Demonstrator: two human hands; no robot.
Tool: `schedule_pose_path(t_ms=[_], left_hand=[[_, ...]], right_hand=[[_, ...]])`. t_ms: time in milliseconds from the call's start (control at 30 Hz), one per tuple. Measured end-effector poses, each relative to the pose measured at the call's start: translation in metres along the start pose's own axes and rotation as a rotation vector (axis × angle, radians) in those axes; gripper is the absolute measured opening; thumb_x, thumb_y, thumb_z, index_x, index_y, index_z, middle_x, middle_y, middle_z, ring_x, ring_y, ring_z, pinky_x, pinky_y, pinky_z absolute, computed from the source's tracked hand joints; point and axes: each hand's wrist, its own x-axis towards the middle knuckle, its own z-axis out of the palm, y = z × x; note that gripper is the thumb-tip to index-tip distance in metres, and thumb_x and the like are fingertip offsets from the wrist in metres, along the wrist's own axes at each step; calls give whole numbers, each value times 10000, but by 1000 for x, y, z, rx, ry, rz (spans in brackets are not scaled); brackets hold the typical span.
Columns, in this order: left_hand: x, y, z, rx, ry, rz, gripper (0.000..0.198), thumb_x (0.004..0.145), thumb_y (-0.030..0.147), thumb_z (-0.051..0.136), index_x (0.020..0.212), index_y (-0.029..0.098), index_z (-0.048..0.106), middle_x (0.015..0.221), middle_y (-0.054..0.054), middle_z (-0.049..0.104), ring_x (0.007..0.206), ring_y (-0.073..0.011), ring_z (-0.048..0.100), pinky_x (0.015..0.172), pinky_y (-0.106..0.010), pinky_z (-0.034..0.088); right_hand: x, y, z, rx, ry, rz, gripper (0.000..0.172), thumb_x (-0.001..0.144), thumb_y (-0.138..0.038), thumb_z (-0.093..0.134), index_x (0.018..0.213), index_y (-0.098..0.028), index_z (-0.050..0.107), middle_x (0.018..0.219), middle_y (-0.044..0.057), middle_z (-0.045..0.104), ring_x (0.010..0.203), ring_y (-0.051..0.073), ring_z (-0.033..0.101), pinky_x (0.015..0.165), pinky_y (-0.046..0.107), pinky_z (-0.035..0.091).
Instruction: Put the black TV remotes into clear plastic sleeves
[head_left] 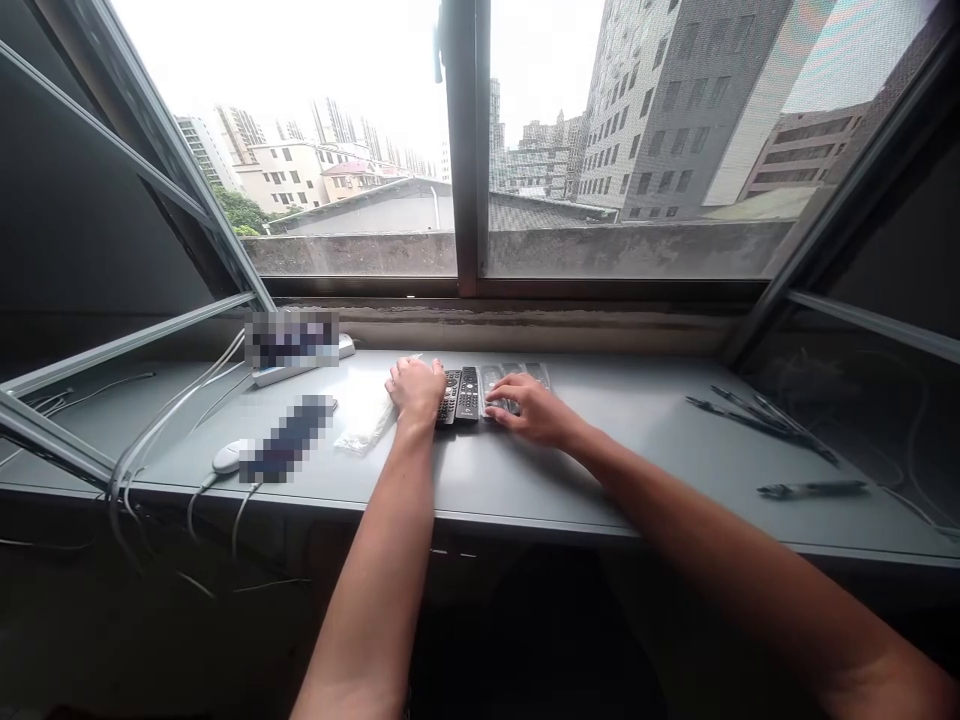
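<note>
Several remote controls (468, 392) lie side by side on a grey window-side counter (645, 440), near its back edge. My left hand (415, 390) rests at the left end of the row, fingers curled against the leftmost remote. My right hand (529, 408) lies over the remotes on the right (517, 372), fingers stretched flat on top of them. Just left of my left hand lies a clear plastic bag (365, 428).
A white power strip (300, 370) with white cables (161, 425) sits at the back left, and a white mouse (229, 456) near the front edge. Dark pens or tools (757, 415) lie at the right, another (810, 489) near the front edge. Open window frames flank both sides.
</note>
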Motion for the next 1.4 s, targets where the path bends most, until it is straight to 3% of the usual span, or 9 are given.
schedule_pose_path(t_ms=[300,467,567,767,900,1000,1067,1267,1400], left_hand=[[-2,-2,0,-230,174,78,618,1008,351,558,1560,82,493,1622,-268,472,1485,-435,459,1210,-588,384],[-2,5,-5,-652,318,345,703,975,159,574,1656,151,400,1731,-166,348,1579,-352,380,1296,-497,366],[-6,19,-6,-1070,165,404,732,990,183,630,1674,277,390,1748,-118,332,1482,-339,532,1217,-458,486],[-24,44,-10,-1725,-520,272,1067,827,192,897,1700,322,298,1385,-108,722,1250,-275,722,1164,-442,518],[-32,44,-17,-1792,-835,229,858,817,134,879,1584,249,513,1273,-99,767,1193,-235,744,1156,-382,510],[-31,42,-19,-1852,-819,152,672,860,143,836,1485,257,619,1199,-67,780,1176,-220,744,1099,-339,534],[-26,40,-18,-1926,-723,96,563,905,156,786,1438,285,656,1184,-43,781,1197,-205,730,1066,-313,542],[-8,31,-13,-2057,-478,-126,379,1010,216,624,1379,271,685,1301,-72,746,1298,-214,669,1068,-321,542],[-11,29,-18,-2062,-638,-109,538,1030,544,581,1444,204,636,1394,-155,689,1361,-306,634,1066,-425,570]], right_hand=[[1,0,-1,1,4,7,209,1020,-351,706,1133,-210,809,1210,130,742,1167,315,642,1058,525,527],[1,0,-1,4,27,-3,235,1021,-360,696,1196,-232,788,1211,124,744,1173,324,656,1055,536,540],[2,0,1,28,74,3,380,1012,-356,697,1370,-228,706,1256,136,733,1216,338,656,1081,543,532],[7,5,5,157,288,61,907,931,-495,786,1674,-195,363,1552,213,554,1441,386,538,1209,581,436],[9,4,-3,166,395,52,751,895,-558,817,1531,-233,585,1578,178,546,1495,383,475,1233,581,411],[10,2,-8,220,402,42,359,952,-522,773,1171,-241,806,1276,127,750,1338,344,615,1153,526,494],[10,0,-10,254,412,48,274,980,-507,748,1023,-251,836,1073,92,797,1205,317,676,1065,485,544],[9,-7,-15,213,510,62,242,1024,-447,706,1119,-273,845,927,57,760,902,252,678,880,415,573],[7,-7,-16,121,582,2,328,1078,-286,581,1335,-329,781,1066,77,695,1016,265,646,945,452,579]])
